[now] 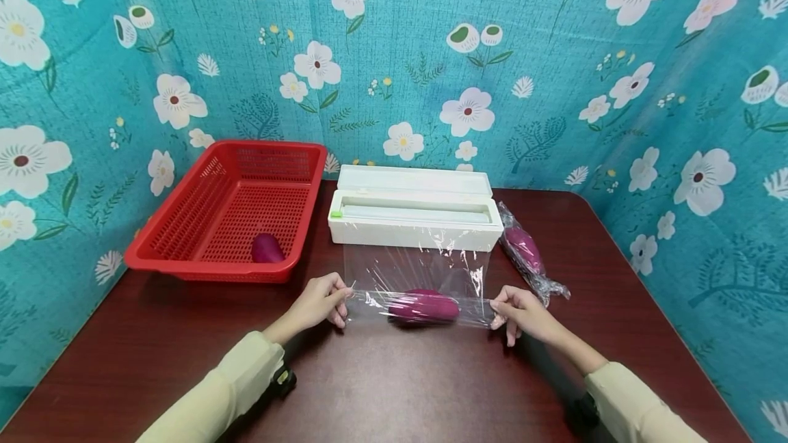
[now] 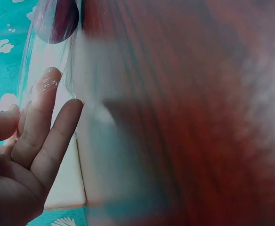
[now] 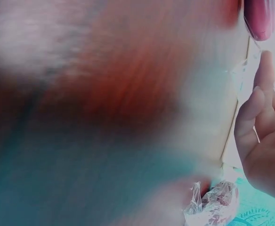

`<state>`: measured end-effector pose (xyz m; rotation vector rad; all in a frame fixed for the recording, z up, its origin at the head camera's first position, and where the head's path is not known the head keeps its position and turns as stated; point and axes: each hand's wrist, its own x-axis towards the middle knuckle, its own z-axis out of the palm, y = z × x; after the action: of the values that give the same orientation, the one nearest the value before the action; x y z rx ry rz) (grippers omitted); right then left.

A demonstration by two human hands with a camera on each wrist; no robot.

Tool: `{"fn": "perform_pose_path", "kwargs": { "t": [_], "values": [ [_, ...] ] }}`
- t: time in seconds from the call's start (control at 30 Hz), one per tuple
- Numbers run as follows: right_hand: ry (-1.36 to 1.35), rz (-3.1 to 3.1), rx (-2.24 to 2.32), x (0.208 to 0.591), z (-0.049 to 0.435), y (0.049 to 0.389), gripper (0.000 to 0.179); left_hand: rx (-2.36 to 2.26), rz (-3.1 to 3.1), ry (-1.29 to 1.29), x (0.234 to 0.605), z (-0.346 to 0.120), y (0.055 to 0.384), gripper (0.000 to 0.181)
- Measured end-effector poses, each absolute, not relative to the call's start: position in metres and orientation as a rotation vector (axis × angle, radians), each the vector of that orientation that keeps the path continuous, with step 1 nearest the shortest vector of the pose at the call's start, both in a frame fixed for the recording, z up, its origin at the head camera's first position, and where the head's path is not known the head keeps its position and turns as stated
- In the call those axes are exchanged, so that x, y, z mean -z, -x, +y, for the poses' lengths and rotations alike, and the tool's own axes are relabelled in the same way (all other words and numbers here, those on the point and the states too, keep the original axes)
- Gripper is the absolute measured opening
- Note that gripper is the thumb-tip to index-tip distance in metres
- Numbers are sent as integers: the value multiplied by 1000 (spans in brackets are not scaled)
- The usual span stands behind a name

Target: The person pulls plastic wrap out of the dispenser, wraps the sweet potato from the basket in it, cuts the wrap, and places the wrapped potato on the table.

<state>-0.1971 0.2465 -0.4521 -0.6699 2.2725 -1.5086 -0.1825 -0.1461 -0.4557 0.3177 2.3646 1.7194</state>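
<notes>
Wrapping seems under way: the left hand (image 1: 323,301) and right hand (image 1: 517,312) pinch clear plastic film (image 1: 394,265) over the purple oblong vegetable (image 1: 425,307) between them, and the next move likely calls for even tension.

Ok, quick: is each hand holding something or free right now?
Left hand: holding, pinching the clear film near its left edge.
Right hand: holding, pinching the same clear film near its right edge.

No legible text, labels, brands, numbers or signs anywhere.
</notes>
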Motion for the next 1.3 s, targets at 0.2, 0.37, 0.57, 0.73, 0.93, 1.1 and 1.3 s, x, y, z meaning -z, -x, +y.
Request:
{"fn": "perform_pose_path", "kwargs": {
  "t": [0.2,0.37,0.57,0.73,0.93,1.1,1.3],
  "values": [
    [538,2214,1508,456,246,207,22,-1706,2373,-256,456,-144,188,15],
    [454,2210,1489,460,245,212,24,-1647,2407,-168,456,-141,192,16],
    [372,2236,1452,463,243,215,23,-1535,2510,-72,458,-137,198,16],
    [350,2338,1364,465,240,217,20,-1450,2533,-56,456,-135,201,17],
    [381,2440,1289,468,234,219,19,-1377,2567,-46,454,-136,202,18],
    [467,2535,1205,471,231,219,17,-1308,2621,-74,455,-134,203,19],
    [618,2628,1140,472,226,218,13,-1260,2712,-186,455,-132,204,19]
  ]
}}
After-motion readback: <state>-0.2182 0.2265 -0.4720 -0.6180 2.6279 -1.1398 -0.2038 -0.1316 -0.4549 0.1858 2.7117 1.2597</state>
